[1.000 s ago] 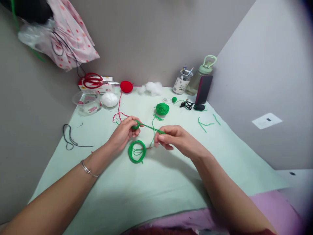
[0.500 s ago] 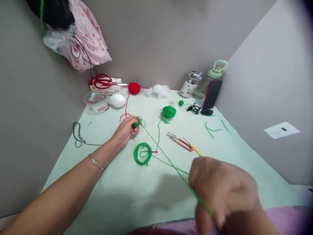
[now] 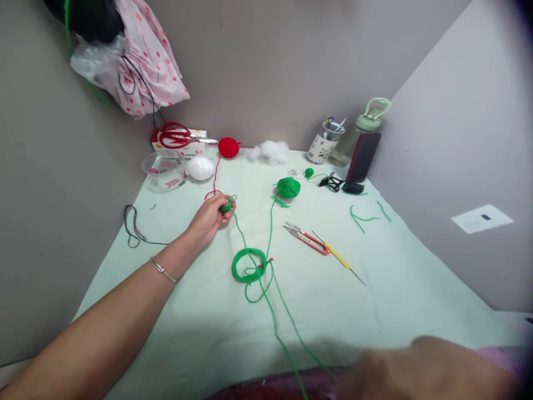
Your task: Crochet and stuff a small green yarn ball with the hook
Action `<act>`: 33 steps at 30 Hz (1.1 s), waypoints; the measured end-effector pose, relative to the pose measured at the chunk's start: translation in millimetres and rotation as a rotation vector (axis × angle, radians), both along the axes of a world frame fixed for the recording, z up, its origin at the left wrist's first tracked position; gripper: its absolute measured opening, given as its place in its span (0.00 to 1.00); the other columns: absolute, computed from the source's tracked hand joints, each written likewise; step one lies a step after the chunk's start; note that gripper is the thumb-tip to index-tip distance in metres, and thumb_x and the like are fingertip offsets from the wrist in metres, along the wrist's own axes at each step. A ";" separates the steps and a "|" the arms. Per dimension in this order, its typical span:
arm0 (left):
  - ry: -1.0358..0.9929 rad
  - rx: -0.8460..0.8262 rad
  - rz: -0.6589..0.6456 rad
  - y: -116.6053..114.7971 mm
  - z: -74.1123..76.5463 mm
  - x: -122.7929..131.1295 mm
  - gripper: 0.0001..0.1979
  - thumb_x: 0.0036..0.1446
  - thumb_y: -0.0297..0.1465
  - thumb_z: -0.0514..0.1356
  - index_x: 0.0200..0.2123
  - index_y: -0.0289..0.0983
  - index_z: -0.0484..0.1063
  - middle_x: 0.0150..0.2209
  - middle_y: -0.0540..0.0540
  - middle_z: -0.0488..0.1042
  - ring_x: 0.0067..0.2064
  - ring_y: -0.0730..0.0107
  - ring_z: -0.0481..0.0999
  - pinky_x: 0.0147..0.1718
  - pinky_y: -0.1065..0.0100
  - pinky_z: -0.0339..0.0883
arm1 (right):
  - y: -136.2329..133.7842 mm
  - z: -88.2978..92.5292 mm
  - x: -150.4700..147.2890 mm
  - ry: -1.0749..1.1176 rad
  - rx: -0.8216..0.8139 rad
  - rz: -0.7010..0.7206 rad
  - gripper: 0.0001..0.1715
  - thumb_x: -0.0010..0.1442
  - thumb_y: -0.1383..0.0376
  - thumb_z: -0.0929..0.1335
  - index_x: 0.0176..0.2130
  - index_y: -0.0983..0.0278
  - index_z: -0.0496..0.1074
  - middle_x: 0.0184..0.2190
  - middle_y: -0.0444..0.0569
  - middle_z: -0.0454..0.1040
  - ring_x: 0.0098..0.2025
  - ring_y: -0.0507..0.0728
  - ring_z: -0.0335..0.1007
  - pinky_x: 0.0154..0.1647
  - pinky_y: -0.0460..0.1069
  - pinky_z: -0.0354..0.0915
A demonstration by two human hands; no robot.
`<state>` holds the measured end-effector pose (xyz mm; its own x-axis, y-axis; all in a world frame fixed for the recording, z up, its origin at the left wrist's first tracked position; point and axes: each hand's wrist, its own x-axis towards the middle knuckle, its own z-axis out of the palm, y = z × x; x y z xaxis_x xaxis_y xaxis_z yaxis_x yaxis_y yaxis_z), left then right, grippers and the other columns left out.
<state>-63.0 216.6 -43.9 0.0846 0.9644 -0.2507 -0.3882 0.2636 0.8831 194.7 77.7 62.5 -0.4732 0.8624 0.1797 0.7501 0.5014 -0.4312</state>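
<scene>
My left hand is closed on a small green yarn piece, probably crocheted, though the fingers cover much of it. From this piece a green yarn strand runs slackly down the table, across a ring-shaped coil of green yarn, and out at the bottom edge. A second strand leads from the coil towards the lower right. My right hand is a blur at the bottom right, its fingers smeared and partly out of frame. Orange thread snips and a yellow-handled crochet hook lie to the coil's right.
Behind the hands are a green yarn ball, a red yarn ball, a white ball and fluffy stuffing. Red-handled scissors rest on a box at the back left. A bottle and pen cup stand back right.
My right hand has moved down and right, uncovering the crochet hook. The yarn, taut before, now hangs slack over the coil, which has shifted slightly right. My left hand has barely moved.
</scene>
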 end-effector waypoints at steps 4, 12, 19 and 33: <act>0.017 0.003 -0.031 -3.9 3.8 1.2 0.07 0.45 0.24 0.63 0.31 0.35 0.70 0.29 0.48 0.73 0.22 0.80 0.63 0.18 0.79 0.52 | 0.4 3.4 25.8 -0.217 0.177 -0.225 0.22 0.74 0.47 0.63 0.47 0.56 0.81 0.39 0.58 0.80 0.43 0.66 0.76 0.36 0.56 0.68; 0.069 0.032 -0.052 -23.7 20.4 17.6 0.08 0.46 0.23 0.59 0.32 0.37 0.69 0.28 0.52 0.70 0.20 0.84 0.56 0.17 0.80 0.48 | 22.6 -15.6 51.3 -0.716 -0.211 -0.462 0.13 0.74 0.65 0.63 0.44 0.60 0.78 0.42 0.53 0.82 0.38 0.61 0.78 0.30 0.52 0.53; 0.066 0.009 -0.189 -46.9 39.0 31.4 0.06 0.48 0.23 0.56 0.32 0.37 0.66 0.26 0.53 0.68 0.19 0.84 0.53 0.18 0.79 0.45 | 29.5 -55.2 65.2 -0.617 -0.369 -0.454 0.17 0.69 0.72 0.62 0.50 0.61 0.76 0.42 0.53 0.81 0.36 0.58 0.76 0.34 0.51 0.57; -0.019 0.010 -0.472 -75.2 48.5 43.0 0.04 0.60 0.26 0.57 0.31 0.36 0.66 0.26 0.54 0.65 0.21 0.84 0.51 0.20 0.78 0.43 | 51.2 -30.4 13.9 1.245 -0.568 -0.205 0.14 0.59 0.52 0.80 0.37 0.58 0.81 0.35 0.44 0.81 0.35 0.52 0.82 0.39 0.47 0.81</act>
<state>-20.0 141.4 4.5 0.5190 0.8217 -0.2354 -0.2443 0.4065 0.8804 208.7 128.8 32.0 -0.1184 0.9929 -0.0097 -0.2379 -0.0378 -0.9705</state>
